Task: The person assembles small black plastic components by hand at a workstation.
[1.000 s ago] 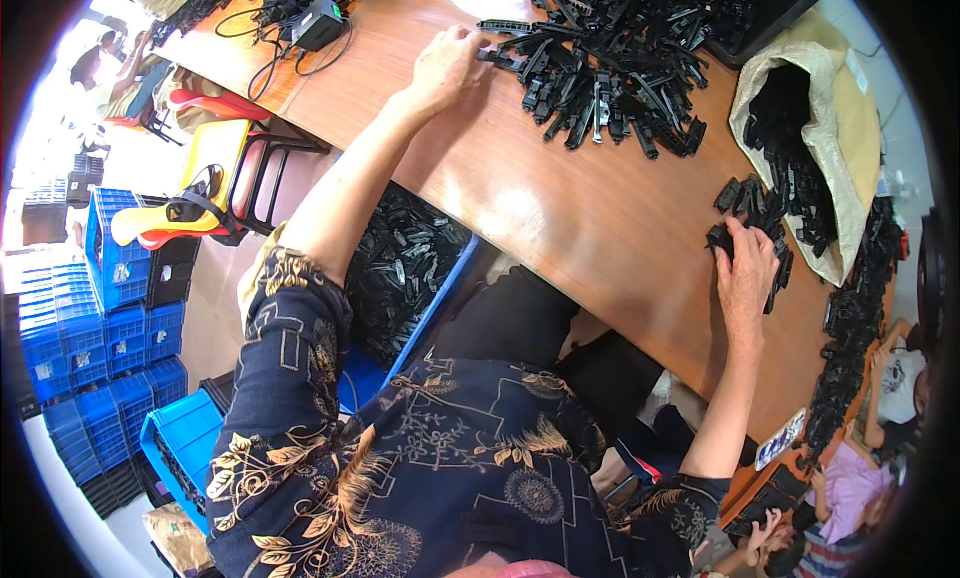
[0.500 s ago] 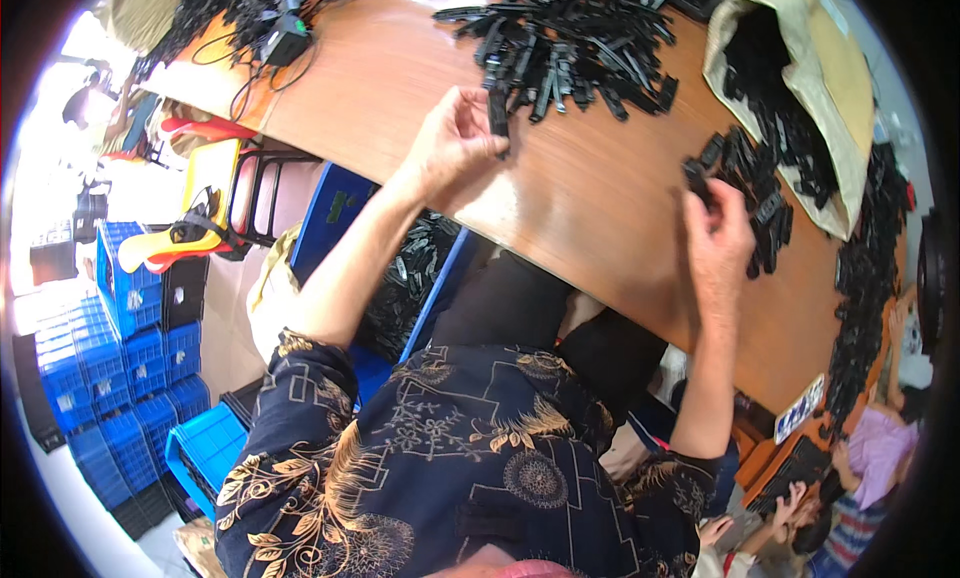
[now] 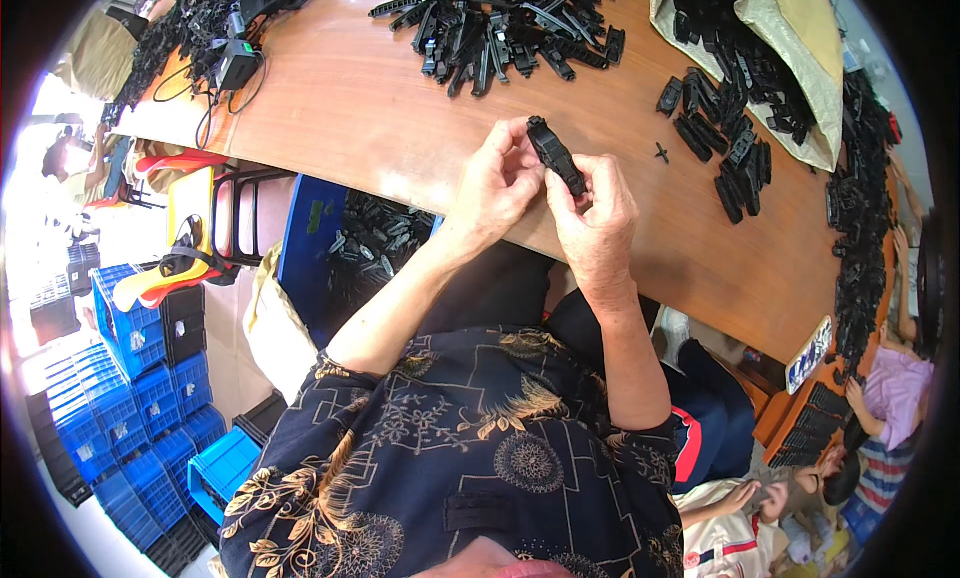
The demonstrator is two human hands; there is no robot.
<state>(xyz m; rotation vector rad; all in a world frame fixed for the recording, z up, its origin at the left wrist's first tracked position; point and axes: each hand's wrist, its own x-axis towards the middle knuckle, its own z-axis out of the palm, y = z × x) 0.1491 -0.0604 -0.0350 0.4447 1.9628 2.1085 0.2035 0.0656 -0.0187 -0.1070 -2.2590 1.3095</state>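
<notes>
My left hand (image 3: 497, 186) and my right hand (image 3: 597, 216) meet above the table's near edge. Between them is a long, narrow black plastic part (image 3: 556, 156), tilted, with notched edges. Both sets of fingers close on it, the left at its upper side and the right at its lower end. Whether it is one piece or two pressed together, I cannot tell. Beyond my hands lies a heap of black plastic strips (image 3: 490, 43). To the right is a looser group of short black parts (image 3: 740, 158), in front of an open pale sack (image 3: 828, 88) full of more.
A tiny black cross-shaped piece (image 3: 661, 153) lies on the brown tabletop (image 3: 330, 108). Cables and a black box (image 3: 237, 66) sit at the far left. Below the edge stands a blue bin (image 3: 305, 243) of black parts. Blue crates (image 3: 140, 378) are stacked left; other people work at the right.
My right hand has come left from the right-hand group of parts. My left hand has moved nearer to me. Both hands now hold the black part together, and the view has shifted.
</notes>
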